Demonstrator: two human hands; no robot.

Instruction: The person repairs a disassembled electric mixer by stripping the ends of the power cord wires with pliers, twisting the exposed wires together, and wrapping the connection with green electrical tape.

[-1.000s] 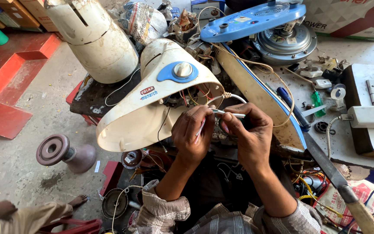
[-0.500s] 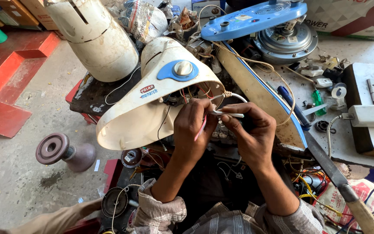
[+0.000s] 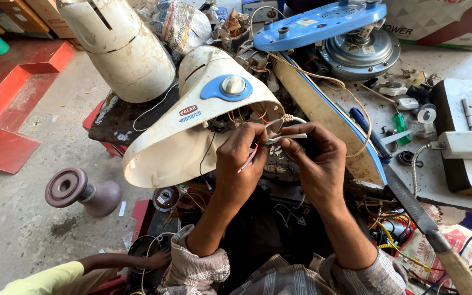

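Here my left hand [image 3: 242,155] and right hand [image 3: 315,158] meet, forearms rising toward twelve o'clock, fingers pinched on white wires [image 3: 285,137] beside the fan base [image 3: 192,125].

- A grey concrete floor [image 3: 23,229] is lying in daylight, stained and dusty.
- Left of the floor's bare patch, a red painted step [image 3: 12,109] is rising.
- Right of the floor, a pale worktop [image 3: 454,71] is standing, with cardboard boxes [image 3: 443,22] sitting behind it.
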